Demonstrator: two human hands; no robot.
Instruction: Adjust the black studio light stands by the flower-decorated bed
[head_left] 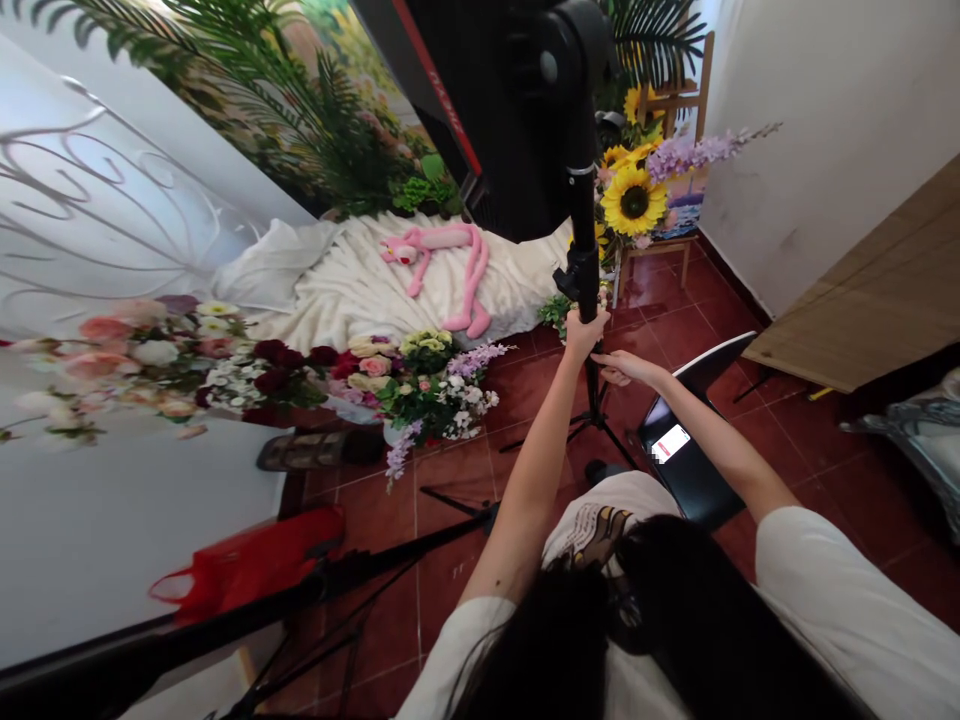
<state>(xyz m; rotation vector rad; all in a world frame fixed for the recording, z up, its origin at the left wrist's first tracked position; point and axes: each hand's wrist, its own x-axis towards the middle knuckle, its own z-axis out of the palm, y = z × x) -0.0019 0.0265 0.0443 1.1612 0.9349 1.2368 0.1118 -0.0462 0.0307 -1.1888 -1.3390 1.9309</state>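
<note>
A black light stand (582,215) rises in front of me, with a large black softbox (517,130) with red trim at its top. My left hand (586,332) is wrapped around the pole, just below a black clamp collar (577,275). Lower down, my right hand (624,368) touches the pole from the right, its fingers curled and fingertips at the stand; the exact part they pinch is too small to make out. The stand's legs (596,418) spread on the red tiled floor below my hands.
A black chair (697,480) with a lit phone (670,443) on it stands at the right. Ahead, a pink plush toy (442,240) lies on a white-draped bed (345,275). Artificial flowers (435,385), a red bag (247,560), another black stand (360,570) and sunflowers (634,202) surround me.
</note>
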